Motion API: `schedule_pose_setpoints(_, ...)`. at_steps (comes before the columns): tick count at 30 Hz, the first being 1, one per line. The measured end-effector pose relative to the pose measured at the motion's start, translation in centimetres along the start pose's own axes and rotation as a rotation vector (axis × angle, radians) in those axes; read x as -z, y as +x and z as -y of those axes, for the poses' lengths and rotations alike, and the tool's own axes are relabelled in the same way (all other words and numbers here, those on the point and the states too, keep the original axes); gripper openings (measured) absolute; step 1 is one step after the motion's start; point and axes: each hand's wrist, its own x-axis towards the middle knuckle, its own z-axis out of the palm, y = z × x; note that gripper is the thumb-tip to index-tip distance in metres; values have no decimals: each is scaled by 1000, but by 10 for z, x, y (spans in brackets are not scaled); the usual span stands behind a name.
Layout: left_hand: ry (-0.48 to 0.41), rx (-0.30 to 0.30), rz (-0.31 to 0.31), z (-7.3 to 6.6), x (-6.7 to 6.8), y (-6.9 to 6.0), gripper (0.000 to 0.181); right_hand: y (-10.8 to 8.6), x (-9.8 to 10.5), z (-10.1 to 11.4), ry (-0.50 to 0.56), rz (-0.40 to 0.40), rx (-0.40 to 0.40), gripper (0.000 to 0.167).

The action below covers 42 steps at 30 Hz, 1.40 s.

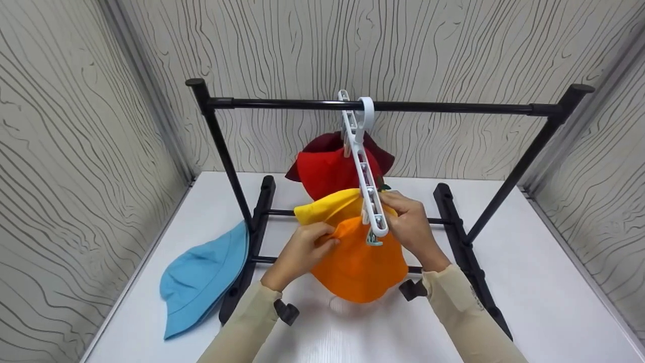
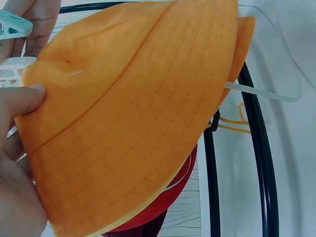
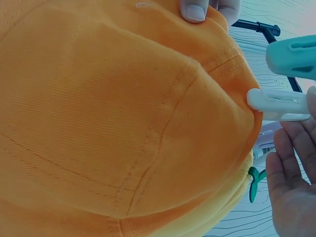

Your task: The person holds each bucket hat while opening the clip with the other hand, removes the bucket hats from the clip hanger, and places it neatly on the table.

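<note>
An orange bucket hat [image 1: 360, 267] hangs from the near part of a white clip hanger [image 1: 364, 174]. My left hand [image 1: 305, 249] pinches the hat's upper left edge, its thumb [image 2: 27, 100] lying on the orange cloth. A white clip [image 3: 276, 102] bites the folded crown. My right hand [image 1: 413, 227] is at that clip, thumb and finger at its outer end, the other fingers [image 3: 291, 163] loosely bent. A teal clip [image 1: 373, 238] hangs at the hanger's near end, holding nothing. Right behind the orange hat is a yellow hat [image 1: 327, 207].
The hanger hooks over the black bar [image 1: 282, 104] of a rack. A red hat [image 1: 327, 171] and a maroon hat [image 1: 320, 143] hang farther back. On the white table [image 1: 549, 282], a blue bucket hat [image 1: 201, 277] lies against the rack's left foot [image 1: 262, 212].
</note>
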Motion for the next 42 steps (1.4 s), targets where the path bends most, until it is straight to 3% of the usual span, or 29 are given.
schedule_pose_setpoints(8,3,33,17,0,-1,-2,17,0,0,-2,-9,-3,0,37)
schedule_pose_setpoints(15,11,-1,12,2,-2,-4,14,0,0,-2,-17,-2,23,37)
schedule_pose_setpoints(30,20,-19,-8,6,-2,-6,11,-4,0,-1,-38,17,-48,38)
schedule_pose_setpoints(42,6,-1,1,9,-1,-11,11,-6,0,-4,-17,27,-39,41)
